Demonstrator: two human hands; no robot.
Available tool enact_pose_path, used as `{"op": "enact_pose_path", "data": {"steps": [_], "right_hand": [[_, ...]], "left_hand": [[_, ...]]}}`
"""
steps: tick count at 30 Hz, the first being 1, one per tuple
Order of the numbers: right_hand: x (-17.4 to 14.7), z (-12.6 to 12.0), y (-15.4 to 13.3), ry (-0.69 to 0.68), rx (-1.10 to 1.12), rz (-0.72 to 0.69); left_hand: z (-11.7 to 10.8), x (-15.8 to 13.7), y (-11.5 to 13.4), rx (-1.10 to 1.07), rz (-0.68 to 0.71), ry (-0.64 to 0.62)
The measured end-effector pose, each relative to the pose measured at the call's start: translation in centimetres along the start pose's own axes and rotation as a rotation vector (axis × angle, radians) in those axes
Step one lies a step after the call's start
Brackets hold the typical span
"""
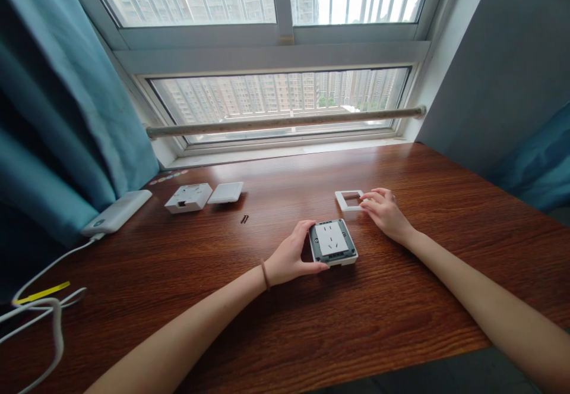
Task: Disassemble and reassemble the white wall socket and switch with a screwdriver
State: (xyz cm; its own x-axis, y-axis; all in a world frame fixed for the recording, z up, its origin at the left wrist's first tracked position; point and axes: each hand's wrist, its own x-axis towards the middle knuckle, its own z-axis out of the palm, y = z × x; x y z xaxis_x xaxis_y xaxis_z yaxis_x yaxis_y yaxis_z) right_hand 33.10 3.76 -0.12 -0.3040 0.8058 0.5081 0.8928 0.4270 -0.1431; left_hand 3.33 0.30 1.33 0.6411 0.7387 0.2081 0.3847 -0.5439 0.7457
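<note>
My left hand (296,254) grips a wall socket (332,239) by its left side, thumb at the near edge and fingers at the far corner. The socket has a white face with slots, a grey surround and a white box beneath, and it sits on or just over the wooden table. To its right and farther back, my right hand (383,211) pinches the right side of a white square frame (342,201), which has an open middle. The frame's right edge is partly covered by my fingers.
Two dark screws (244,218) lie left of the socket. Behind them are a white mounting box (189,198) and a white square plate (226,192). At the far left, a white power bank (118,213) has a white cable (57,328) near a yellow strip (42,293).
</note>
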Motion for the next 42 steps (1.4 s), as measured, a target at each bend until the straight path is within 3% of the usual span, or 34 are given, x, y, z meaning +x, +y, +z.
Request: {"op": "enact_pose_path", "data": {"steps": [6,9,13,21,29,42], "right_hand": [[-0.2,-1.9,-3.8,0.117,0.295,-0.194],[-0.7,-2.7,-6.3,0.09,0.367,-0.27],[-1.4,-3.2,-8.3,0.066,0.395,-0.322],[-1.6,-3.4,-9.1,0.06,0.379,-0.384],[-1.9,-3.4,-9.3,0.051,0.37,-0.437],[-2.1,-3.6,-9.4,-0.005,0.406,-0.424]], "left_hand": [[0.4,0.0,-0.5,-0.175,-0.016,0.085],[0.6,0.0,-0.6,-0.289,-0.041,0.17],[0.9,0.0,-0.5,-0.354,-0.055,0.193],[0.9,0.0,0.0,-0.211,-0.058,0.242],[0.3,-0.2,0.5,-0.061,-0.034,0.206],[0.2,-0.3,0.5,-0.027,-0.027,0.202]]}}
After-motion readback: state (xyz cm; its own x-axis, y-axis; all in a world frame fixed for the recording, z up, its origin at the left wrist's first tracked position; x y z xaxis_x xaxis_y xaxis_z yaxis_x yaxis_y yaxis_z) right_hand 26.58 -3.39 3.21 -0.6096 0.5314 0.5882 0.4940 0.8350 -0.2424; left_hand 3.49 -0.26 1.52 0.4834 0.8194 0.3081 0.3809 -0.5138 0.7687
